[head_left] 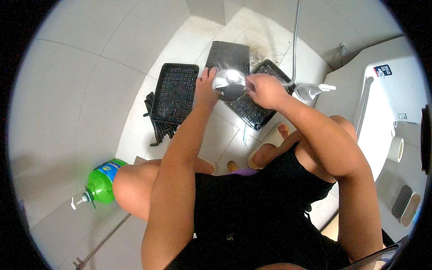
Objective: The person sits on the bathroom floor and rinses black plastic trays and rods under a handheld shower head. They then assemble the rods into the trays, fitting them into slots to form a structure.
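In my right hand (266, 91) is a round chrome shower head (230, 81), its hose (295, 42) coming down from above on the right. My left hand (207, 90) is at the shower head's left edge with fingers stretched out and apart; its thumb side is hidden. Beyond and beneath the shower head, a wet black perforated tray (228, 54) lies on the tiles. To the left of my left hand sits a similar black tray (175, 92), resting partly on black rods (161, 130). Another black tray (260, 112) lies under my right hand, partly covered by it.
A clear spray bottle (307, 92) with a white nozzle stands right of the trays. A floor drain (254, 59) is behind them. By my left knee is a green pump bottle (101, 183). A white fixture (346, 85) fills the right side, and tiled walls (67, 81) enclose the left.
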The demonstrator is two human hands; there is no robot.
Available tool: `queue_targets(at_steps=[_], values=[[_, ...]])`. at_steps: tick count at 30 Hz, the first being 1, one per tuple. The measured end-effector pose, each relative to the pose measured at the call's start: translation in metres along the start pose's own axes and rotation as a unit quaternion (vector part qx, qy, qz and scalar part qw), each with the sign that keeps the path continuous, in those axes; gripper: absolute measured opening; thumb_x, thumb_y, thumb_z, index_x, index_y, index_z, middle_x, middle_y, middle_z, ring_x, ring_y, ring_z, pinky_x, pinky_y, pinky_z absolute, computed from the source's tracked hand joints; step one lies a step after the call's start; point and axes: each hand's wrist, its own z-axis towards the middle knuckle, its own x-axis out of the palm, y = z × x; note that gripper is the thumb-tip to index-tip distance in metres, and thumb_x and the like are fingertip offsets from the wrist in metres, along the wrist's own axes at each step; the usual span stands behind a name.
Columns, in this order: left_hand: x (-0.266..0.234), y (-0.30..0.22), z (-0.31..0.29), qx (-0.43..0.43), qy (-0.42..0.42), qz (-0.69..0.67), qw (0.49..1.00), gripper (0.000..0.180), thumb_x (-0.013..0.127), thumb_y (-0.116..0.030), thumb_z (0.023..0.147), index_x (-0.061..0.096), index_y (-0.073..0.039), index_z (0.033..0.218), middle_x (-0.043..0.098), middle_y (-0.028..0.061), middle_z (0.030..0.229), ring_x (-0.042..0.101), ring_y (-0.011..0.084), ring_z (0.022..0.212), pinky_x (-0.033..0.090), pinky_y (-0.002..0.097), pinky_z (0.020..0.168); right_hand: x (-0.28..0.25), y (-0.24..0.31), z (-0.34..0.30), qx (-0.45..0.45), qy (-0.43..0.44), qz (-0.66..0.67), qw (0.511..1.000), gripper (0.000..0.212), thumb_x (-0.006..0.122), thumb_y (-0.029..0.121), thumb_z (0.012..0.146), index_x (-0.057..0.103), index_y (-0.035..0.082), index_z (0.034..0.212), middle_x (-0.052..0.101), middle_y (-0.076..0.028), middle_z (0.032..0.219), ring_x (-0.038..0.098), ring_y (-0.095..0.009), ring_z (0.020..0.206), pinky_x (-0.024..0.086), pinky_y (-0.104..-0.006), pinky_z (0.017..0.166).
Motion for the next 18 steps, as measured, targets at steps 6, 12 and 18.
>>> queue_targets(at_steps=[6, 12, 18], values=[[-0.016, -0.021, 0.003, -0.094, 0.039, -0.069, 0.992, 0.094, 0.089, -0.009, 0.068, 0.044, -0.021, 0.15, 0.043, 0.0175, 0.154, 0.055, 0.0428, 0.123, 0.047, 0.048, 0.105, 0.001, -0.006, 0.004, 0.003, -0.001, 0.022, 1.0, 0.012, 0.068, 0.016, 0.084, 0.066, 0.009, 0.093, 0.071, -0.017, 0.093, 0.069, -0.039, 0.092, 0.055, -0.0517, 0.08], [-0.022, -0.02, 0.009, -0.069, 0.025, -0.002, 0.997, 0.081, 0.088, -0.023, 0.074, 0.051, -0.015, 0.146, 0.047, 0.0153, 0.152, 0.054, 0.039, 0.131, 0.046, 0.0465, 0.105, 0.003, -0.008, 0.006, 0.027, -0.016, -0.001, 1.0, 0.01, 0.068, 0.015, 0.084, 0.067, 0.009, 0.092, 0.071, -0.017, 0.094, 0.07, -0.038, 0.093, 0.055, -0.0514, 0.08], [-0.023, -0.024, 0.01, -0.016, 0.027, 0.056, 0.998, 0.08, 0.085, -0.026, 0.077, 0.05, -0.019, 0.148, 0.049, 0.0214, 0.15, 0.055, 0.0423, 0.13, 0.047, 0.0486, 0.105, 0.005, -0.018, 0.003, 0.045, -0.022, 0.0, 0.999, 0.01, 0.067, 0.014, 0.083, 0.069, 0.011, 0.093, 0.072, -0.016, 0.096, 0.07, -0.038, 0.094, 0.055, -0.0501, 0.082]])
